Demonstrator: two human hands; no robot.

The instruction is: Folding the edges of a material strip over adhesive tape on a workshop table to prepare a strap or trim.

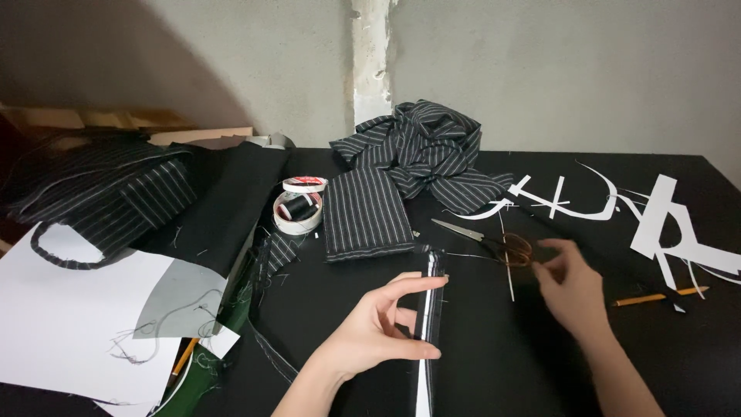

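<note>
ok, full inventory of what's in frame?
table: 1, black, fills the frame
fabric strip: 1, pinstriped with white edge, centre front
folded fabric: 1, pinstriped, centre
fabric heap: 1, pinstriped, back by the wall
garment pieces: a pile, pinstriped, left
scissors: 1, steel with brown handles, right of centre
tape rolls: 2 white, one around a black spool
pencil: 1, orange, right
paper scraps: several, white, right
paper sheets: white and grey, front left
left hand: pinching the strip
right hand: at the scissors handles

Two bare forearms, no sleeves in view. No rings, watch or bracelets visible on left hand [378,328] or right hand [570,287]. Fingernails short and unpainted.
</note>
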